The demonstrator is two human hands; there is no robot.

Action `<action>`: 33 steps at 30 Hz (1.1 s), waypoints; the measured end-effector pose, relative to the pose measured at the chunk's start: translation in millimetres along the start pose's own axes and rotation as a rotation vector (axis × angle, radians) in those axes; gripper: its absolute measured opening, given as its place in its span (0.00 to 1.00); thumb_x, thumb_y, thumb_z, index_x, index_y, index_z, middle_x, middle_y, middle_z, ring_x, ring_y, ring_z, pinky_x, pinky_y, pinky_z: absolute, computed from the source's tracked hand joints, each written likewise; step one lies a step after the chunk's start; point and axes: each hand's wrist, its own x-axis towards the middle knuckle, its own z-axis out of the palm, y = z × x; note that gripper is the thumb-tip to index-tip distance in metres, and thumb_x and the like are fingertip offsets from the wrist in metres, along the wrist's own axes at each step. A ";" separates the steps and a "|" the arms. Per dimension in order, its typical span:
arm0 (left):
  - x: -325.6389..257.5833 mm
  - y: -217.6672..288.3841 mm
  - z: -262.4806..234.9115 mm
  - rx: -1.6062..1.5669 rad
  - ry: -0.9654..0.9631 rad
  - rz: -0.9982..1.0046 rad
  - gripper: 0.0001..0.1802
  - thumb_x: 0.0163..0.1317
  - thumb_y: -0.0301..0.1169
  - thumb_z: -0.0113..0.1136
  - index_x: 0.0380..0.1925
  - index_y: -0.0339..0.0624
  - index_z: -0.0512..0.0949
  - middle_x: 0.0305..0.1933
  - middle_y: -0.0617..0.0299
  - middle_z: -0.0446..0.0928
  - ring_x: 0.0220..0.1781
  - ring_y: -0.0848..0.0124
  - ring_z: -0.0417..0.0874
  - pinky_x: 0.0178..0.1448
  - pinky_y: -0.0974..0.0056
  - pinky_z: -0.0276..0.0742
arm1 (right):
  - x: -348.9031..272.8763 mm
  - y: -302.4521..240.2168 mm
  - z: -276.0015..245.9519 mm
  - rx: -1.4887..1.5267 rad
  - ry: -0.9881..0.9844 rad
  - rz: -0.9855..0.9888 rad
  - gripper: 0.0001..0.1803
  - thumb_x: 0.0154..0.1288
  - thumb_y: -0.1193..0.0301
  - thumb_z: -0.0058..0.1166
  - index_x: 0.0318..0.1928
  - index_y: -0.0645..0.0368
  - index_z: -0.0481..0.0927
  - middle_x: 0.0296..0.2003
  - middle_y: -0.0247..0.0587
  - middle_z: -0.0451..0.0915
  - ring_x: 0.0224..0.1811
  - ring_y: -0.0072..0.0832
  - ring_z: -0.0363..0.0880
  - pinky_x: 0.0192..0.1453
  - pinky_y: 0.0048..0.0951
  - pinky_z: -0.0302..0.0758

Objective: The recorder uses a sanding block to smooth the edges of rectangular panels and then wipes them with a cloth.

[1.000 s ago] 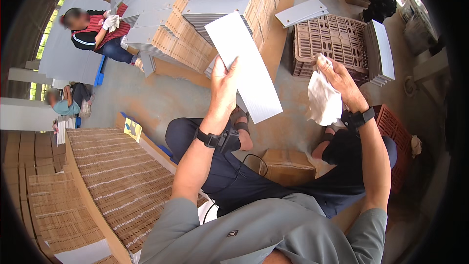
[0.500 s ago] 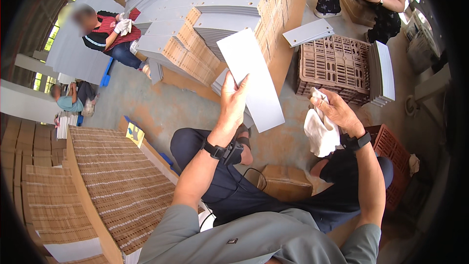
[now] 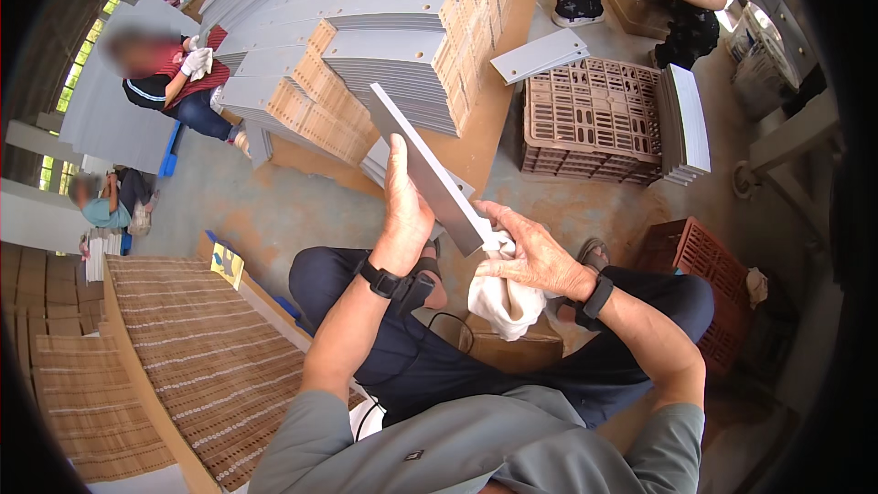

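Observation:
My left hand [image 3: 405, 204] grips a long flat grey metal plate [image 3: 422, 165], held up edge-on in front of me and tilted toward the upper left. My right hand [image 3: 530, 256] holds a crumpled white cloth [image 3: 501, 300] pressed against the plate's lower end. Both wrists carry black watches. I sit with dark trousers over a cardboard box [image 3: 512, 349] between my feet.
Stacks of grey plates on a big pallet [image 3: 402, 55] lie ahead. A brown plastic crate [image 3: 593, 119] with plates leaning on it stands to the right, a red crate [image 3: 713, 274] nearer. Stacked perforated sheets [image 3: 183, 366] are at my left. Other people work at the upper left and top right.
The plate has turned from facing me flat to edge-on and come lower. My right hand with the cloth has moved down onto the plate's lower end.

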 end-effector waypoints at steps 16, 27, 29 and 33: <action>21.2 -21.1 -41.1 0.018 -0.160 -0.104 0.33 0.77 0.47 0.55 0.70 0.31 0.66 0.63 0.48 0.78 0.64 0.54 0.81 0.68 0.44 0.80 | 15.3 -7.9 7.6 -0.988 0.012 -0.269 0.39 0.66 0.63 0.64 0.76 0.44 0.67 0.48 0.39 0.77 0.44 0.33 0.86 0.48 0.35 0.82; 108.3 -56.8 -142.3 0.501 0.479 0.146 0.32 0.78 0.42 0.60 0.67 0.30 0.60 0.65 0.43 0.73 0.61 0.57 0.81 0.61 0.54 0.84 | 1.0 8.7 -1.3 -0.910 -0.202 -0.048 0.33 0.64 0.62 0.68 0.67 0.55 0.73 0.46 0.45 0.79 0.39 0.44 0.88 0.44 0.41 0.86; 127.6 -71.0 -166.7 0.619 0.582 0.251 0.33 0.78 0.40 0.60 0.67 0.27 0.59 0.67 0.40 0.72 0.62 0.55 0.81 0.63 0.53 0.83 | 2.4 5.3 -2.0 -0.923 -0.215 -0.056 0.32 0.65 0.61 0.68 0.66 0.56 0.74 0.46 0.47 0.79 0.38 0.45 0.88 0.42 0.42 0.86; 126.6 -72.2 -183.9 0.658 0.537 0.214 0.40 0.71 0.27 0.65 0.74 0.23 0.53 0.70 0.34 0.69 0.62 0.52 0.82 0.66 0.54 0.81 | 12.4 29.5 6.5 -0.897 -0.216 -0.113 0.30 0.64 0.61 0.67 0.63 0.58 0.75 0.46 0.49 0.80 0.37 0.46 0.88 0.40 0.43 0.86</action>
